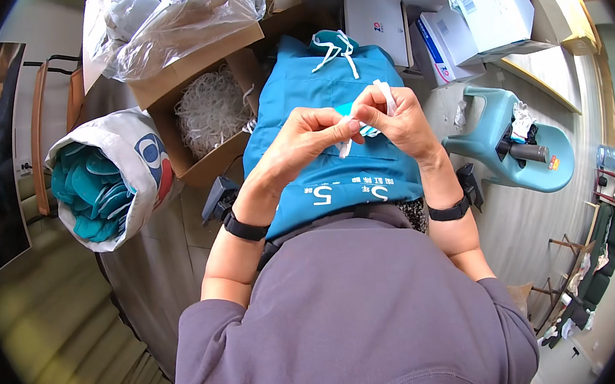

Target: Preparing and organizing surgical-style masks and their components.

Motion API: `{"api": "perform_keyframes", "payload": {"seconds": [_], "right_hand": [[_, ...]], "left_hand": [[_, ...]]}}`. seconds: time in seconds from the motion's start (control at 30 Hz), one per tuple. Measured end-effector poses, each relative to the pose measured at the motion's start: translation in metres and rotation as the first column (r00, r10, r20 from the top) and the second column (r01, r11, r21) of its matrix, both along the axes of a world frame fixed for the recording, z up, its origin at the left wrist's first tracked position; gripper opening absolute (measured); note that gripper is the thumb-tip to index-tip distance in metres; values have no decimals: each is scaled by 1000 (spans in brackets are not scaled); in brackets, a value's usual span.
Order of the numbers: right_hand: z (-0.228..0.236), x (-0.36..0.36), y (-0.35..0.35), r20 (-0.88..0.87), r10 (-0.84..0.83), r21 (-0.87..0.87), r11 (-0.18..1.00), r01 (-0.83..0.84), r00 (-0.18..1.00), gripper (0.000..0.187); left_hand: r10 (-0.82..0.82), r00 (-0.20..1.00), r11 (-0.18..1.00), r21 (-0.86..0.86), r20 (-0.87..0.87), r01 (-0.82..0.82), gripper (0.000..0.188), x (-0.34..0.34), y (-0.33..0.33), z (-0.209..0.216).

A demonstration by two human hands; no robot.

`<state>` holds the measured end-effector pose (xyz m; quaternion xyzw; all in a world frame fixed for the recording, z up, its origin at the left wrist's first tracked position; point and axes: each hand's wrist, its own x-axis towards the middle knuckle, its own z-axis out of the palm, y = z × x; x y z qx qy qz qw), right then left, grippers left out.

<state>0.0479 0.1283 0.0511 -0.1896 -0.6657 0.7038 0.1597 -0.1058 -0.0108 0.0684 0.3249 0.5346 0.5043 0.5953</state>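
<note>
**A:** Item one, the grip?

**B:** Left hand (pixel 310 131) and right hand (pixel 391 116), fingertips met above the lap. Both pinched narrow on one small teal piece (pixel 358 129) with a white strap (pixel 387 95). The strap's upper end loops over the right fingers; a lower end hangs between the two hands. Held close and raised, probably so the fine strap can be worked by thumb and forefinger. What the piece is exactly, I cannot tell; the fingers cover most of it.

**A:** Item two, what lies under it?

**B:** Teal cloth (pixel 328 101) spread over the lap as a work surface, reaching to the far edge near the boxes. White cords (pixel 334 45) lie bunched at its far end.

**A:** Item three, supplies on the left?

**B:** Open cardboard box (pixel 201 121) just beside the cloth's left edge, filled with white elastic loops (pixel 211 109), set within easy reach of the left hand. Further left, a white sack (pixel 110 178) lying on its side, mouth open, stacked with teal pieces. A clear plastic bag (pixel 172 20) sits behind the box.

**A:** Item four, the right?

**B:** Light-blue plastic stool (pixel 513 139), well apart from the hands, holding a dark cylinder and a crumpled scrap. White cartons (pixel 446 16) stacked along the far edge.
</note>
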Motion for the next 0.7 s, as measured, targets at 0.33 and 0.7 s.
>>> {"api": "perform_keyframes", "payload": {"seconds": [0.33,0.7], "right_hand": [[-7,27,22,43,-158,381,916,130,987,11],[-9,48,32,-24,-174,381,909,170,984,13]], "left_hand": [[-186,982,980,-75,24,187,40,7,-8,-11],[-253,925,924,-214,283,318,38,-17,-56,0]]}}
